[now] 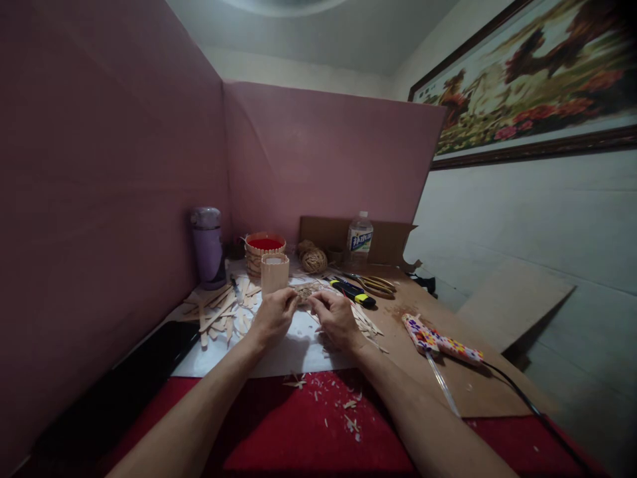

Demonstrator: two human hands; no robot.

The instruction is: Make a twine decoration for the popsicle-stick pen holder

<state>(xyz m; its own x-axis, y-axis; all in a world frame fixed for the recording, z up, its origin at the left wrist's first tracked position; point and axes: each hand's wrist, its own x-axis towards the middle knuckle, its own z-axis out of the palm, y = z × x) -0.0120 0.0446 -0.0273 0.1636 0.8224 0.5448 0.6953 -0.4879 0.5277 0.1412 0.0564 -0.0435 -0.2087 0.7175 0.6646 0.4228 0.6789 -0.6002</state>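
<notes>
My left hand [273, 317] and my right hand [334, 317] meet over a white sheet [293, 352], both with fingers curled in a pinch on a small twine-wrapped piece [304, 292] held between them. Just behind it stands a small cup made of wooden sticks [275, 271]. Loose wooden craft sticks [219, 312] lie scattered to the left of my left hand, and more lie by my right hand [368, 324].
A ball of twine [313, 260], a red-topped stick basket [263, 249], a purple bottle [208, 245] and a plastic bottle [359, 236] stand at the back. Scissors [373, 284], a yellow-black cutter [352, 292] and a patterned glue gun [440, 342] lie right. Pink panels enclose the left and back.
</notes>
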